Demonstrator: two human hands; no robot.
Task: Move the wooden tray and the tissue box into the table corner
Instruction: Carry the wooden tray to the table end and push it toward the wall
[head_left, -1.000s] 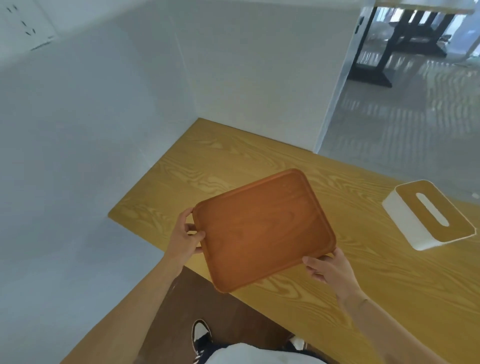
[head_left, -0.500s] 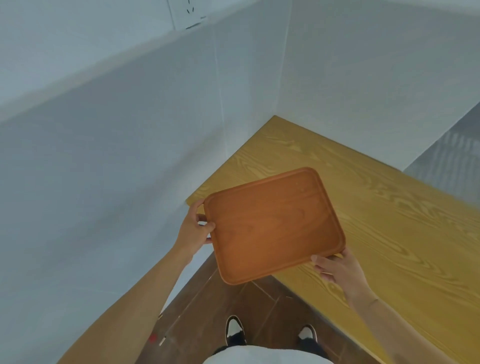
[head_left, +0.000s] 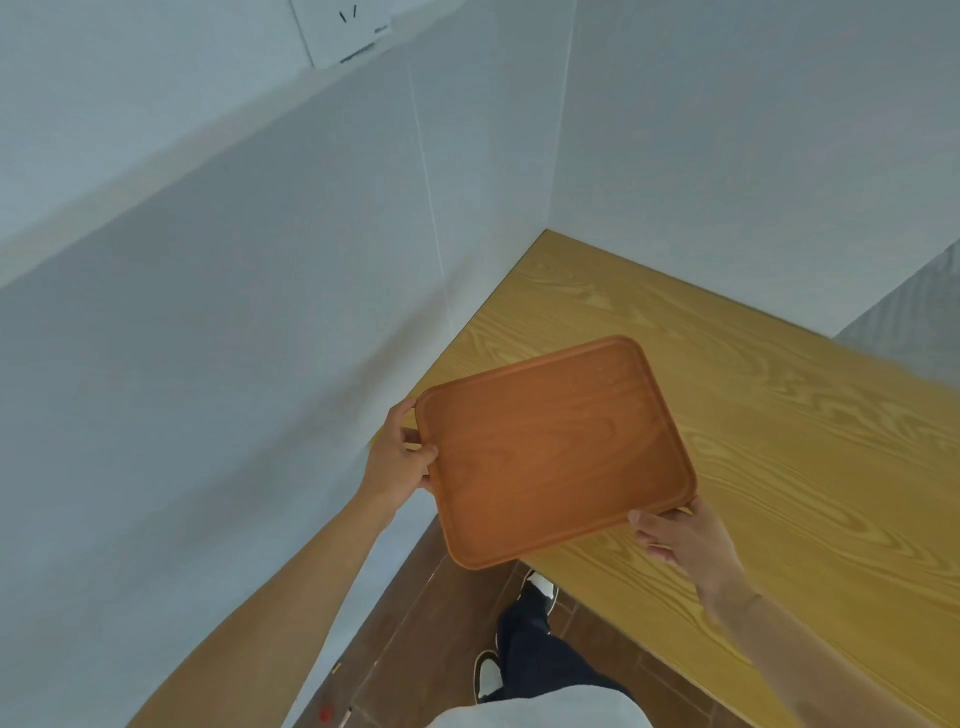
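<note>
Head view: wooden tray (head_left: 556, 452) between hands (head_left: 397, 460)

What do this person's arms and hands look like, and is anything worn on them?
Both forearms are bare, with no sleeves reaching them. The left hand and right hand wear no gloves, and no rings or watch show. A faint thin line crosses the right wrist.

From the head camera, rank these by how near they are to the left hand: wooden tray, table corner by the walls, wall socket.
Nearest first from the left hand:
1. Wooden tray, gripped at its left edge by that hand.
2. Table corner, ahead and to the right, where the two walls meet.
3. Wall socket, high on the left wall, farthest.
</note>
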